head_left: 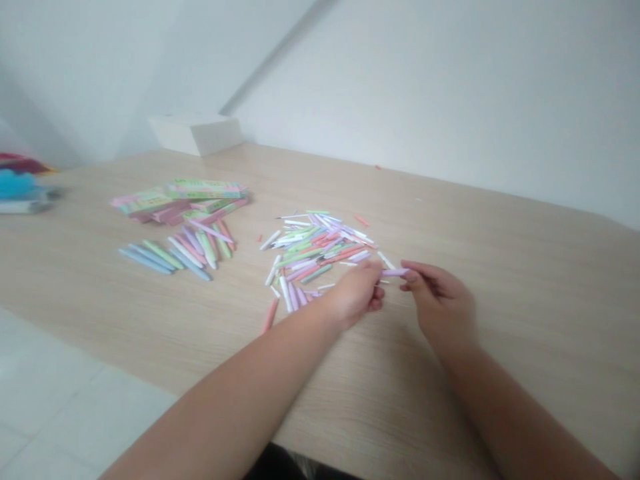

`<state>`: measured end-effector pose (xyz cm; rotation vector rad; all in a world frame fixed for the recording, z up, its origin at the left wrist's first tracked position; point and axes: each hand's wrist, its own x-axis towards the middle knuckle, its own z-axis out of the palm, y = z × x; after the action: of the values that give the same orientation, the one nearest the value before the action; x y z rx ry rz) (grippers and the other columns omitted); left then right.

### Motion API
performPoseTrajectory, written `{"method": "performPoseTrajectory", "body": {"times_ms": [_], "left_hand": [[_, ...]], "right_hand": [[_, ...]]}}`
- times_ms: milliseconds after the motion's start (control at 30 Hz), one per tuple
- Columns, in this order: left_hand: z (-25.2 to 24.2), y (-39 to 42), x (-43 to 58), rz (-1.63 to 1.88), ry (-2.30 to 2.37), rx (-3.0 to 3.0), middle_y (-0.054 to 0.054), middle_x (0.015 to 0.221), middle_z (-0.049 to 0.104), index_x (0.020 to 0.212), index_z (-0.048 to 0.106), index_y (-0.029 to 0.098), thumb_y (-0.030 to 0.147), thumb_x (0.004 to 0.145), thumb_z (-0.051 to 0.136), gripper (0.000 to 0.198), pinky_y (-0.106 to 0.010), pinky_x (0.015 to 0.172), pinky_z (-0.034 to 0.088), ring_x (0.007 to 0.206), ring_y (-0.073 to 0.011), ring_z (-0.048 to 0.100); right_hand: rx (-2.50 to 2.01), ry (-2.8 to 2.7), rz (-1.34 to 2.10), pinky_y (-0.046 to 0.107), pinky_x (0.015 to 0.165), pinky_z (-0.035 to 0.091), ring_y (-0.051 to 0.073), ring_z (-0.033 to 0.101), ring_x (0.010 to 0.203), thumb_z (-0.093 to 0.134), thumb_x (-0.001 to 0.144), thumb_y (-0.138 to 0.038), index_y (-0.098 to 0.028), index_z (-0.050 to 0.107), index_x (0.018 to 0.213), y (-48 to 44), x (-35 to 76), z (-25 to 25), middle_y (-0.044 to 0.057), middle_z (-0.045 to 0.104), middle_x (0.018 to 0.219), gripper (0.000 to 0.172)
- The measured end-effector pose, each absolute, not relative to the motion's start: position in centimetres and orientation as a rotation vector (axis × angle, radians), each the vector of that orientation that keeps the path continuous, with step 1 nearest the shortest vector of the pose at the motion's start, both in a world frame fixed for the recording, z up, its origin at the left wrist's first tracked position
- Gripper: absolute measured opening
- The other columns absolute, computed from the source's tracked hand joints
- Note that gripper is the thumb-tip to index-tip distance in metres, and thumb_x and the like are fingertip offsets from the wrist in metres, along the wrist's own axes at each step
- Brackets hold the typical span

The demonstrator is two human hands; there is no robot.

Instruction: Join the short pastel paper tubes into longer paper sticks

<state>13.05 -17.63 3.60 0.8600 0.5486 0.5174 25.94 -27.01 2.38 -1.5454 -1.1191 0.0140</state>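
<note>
Between my hands is a slim purple pen piece [395, 272], held level just above the table. My left hand [356, 293] is closed around its left end, and the fingers hide that part. With thumb and fingertips my right hand [443, 301] pinches the other end. Just left of and behind my left hand spreads a loose pile of pen parts [320, 248] in white, purple, green and coral, with thin refills among them. A coral pen piece [271, 315] lies apart at the near side of the pile, beside my left forearm.
Farther left, several pastel pens [200, 245] lie in a group, some crossing. Behind them are stacked pink and green boxes [207, 190]. A white box [200, 133] stands at the wall. Blue material [16, 185] sits at the far left of the wooden table [525, 267].
</note>
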Motion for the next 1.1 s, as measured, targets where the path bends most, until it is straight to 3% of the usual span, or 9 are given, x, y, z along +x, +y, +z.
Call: {"method": "performPoseTrajectory", "body": {"times_ms": [67, 167, 333, 433, 500, 633, 767, 1000, 1100], "left_hand": [[3.2, -17.7, 12.7, 0.492, 0.428, 1.175, 0.005, 0.061, 0.047, 0.082, 0.057, 0.019, 0.036, 0.093, 0.060, 0.020, -0.015, 0.042, 0.031, 0.047, -0.0069, 0.045], [2.8, -17.8, 12.5, 0.512, 0.253, 1.579, -0.001, 0.069, 0.061, 0.083, 0.063, 0.019, 0.040, 0.094, 0.059, 0.024, -0.017, 0.053, 0.040, 0.058, -0.0092, 0.056], [2.9, -17.6, 13.0, 0.702, 0.347, 1.481, -0.008, 0.097, 0.073, 0.097, 0.066, 0.019, 0.032, 0.097, 0.056, 0.016, -0.023, 0.078, 0.050, 0.088, -0.0145, 0.069], [3.6, -17.1, 13.1, 0.759, 0.419, 1.257, -0.004, 0.085, 0.070, 0.088, 0.062, 0.019, 0.027, 0.092, 0.061, 0.009, -0.020, 0.070, 0.048, 0.077, -0.0119, 0.067], [4.3, -16.7, 12.9, 0.798, 0.432, 1.128, 0.002, 0.066, 0.059, 0.076, 0.055, 0.019, 0.031, 0.091, 0.063, 0.021, -0.018, 0.057, 0.042, 0.058, -0.0087, 0.057], [5.9, -15.3, 11.9, 0.793, 0.414, 0.928, 0.007, 0.052, 0.034, 0.065, 0.042, 0.020, 0.057, 0.094, 0.051, 0.048, -0.019, 0.041, 0.025, 0.040, -0.0072, 0.033], [6.6, -13.4, 10.8, 0.884, 0.433, 0.846, 0.007, 0.048, 0.026, 0.060, 0.034, 0.021, 0.069, 0.089, 0.052, 0.059, -0.020, 0.039, 0.018, 0.038, -0.0068, 0.027], [6.9, -11.7, 9.6, 0.965, 0.460, 0.776, 0.007, 0.047, 0.026, 0.059, 0.033, 0.021, 0.057, 0.092, 0.047, 0.051, -0.021, 0.039, 0.020, 0.037, -0.0067, 0.026], [7.2, -11.5, 9.2, 0.996, 0.465, 0.736, 0.007, 0.048, 0.025, 0.059, 0.032, 0.021, 0.054, 0.093, 0.046, 0.049, -0.020, 0.039, 0.020, 0.037, -0.0063, 0.025]], "right_hand": [[-1.590, -1.125, -0.024, 0.034, 0.065, 0.062, 0.021, 0.074, 0.071, 0.071, 0.090, -0.044, -0.024, 0.079, 0.107, -27.1, 26.6, 2.8, 0.005, 0.079, 0.088, 0.028], [-1.657, -1.232, -0.082, 0.039, 0.079, 0.062, 0.024, 0.076, 0.086, 0.068, 0.091, -0.047, -0.024, 0.079, 0.110, -27.3, 27.5, 3.7, 0.007, 0.080, 0.097, 0.031], [-1.895, -1.448, -0.049, 0.053, 0.110, 0.048, 0.030, 0.060, 0.131, 0.050, 0.100, -0.052, -0.024, 0.058, 0.143, -29.8, 29.0, 4.5, 0.013, 0.063, 0.143, 0.052], [-2.190, -1.618, 0.124, 0.058, 0.113, 0.043, 0.036, 0.048, 0.142, 0.051, 0.097, -0.060, -0.020, 0.042, 0.155, -33.3, 28.8, 2.1, 0.018, 0.047, 0.156, 0.071], [-2.360, -1.711, 0.123, 0.064, 0.115, 0.037, 0.041, 0.034, 0.148, 0.051, 0.094, -0.065, -0.017, 0.034, 0.160, -35.6, 28.0, -0.1, 0.023, 0.036, 0.161, 0.083], [-2.434, -1.851, -0.025, 0.066, 0.119, 0.027, 0.040, 0.018, 0.154, 0.042, 0.099, -0.062, -0.015, 0.022, 0.163, -36.7, 26.2, -2.7, 0.022, 0.024, 0.166, 0.082], [-2.191, -2.106, -0.023, 0.061, 0.122, 0.023, 0.035, 0.015, 0.156, 0.040, 0.101, -0.060, -0.016, 0.016, 0.164, -32.4, 24.9, -2.1, 0.021, 0.020, 0.167, 0.081], [-1.942, -2.259, 0.051, 0.060, 0.123, 0.022, 0.035, 0.020, 0.155, 0.038, 0.100, -0.064, -0.010, 0.026, 0.161, -22.6, 22.2, -0.9, 0.023, 0.025, 0.166, 0.083], [-1.801, -2.217, 0.022, 0.059, 0.121, 0.027, 0.034, 0.029, 0.152, 0.049, 0.096, -0.061, -0.015, 0.036, 0.158, -21.3, 22.0, -0.7, 0.021, 0.035, 0.163, 0.077]]}}
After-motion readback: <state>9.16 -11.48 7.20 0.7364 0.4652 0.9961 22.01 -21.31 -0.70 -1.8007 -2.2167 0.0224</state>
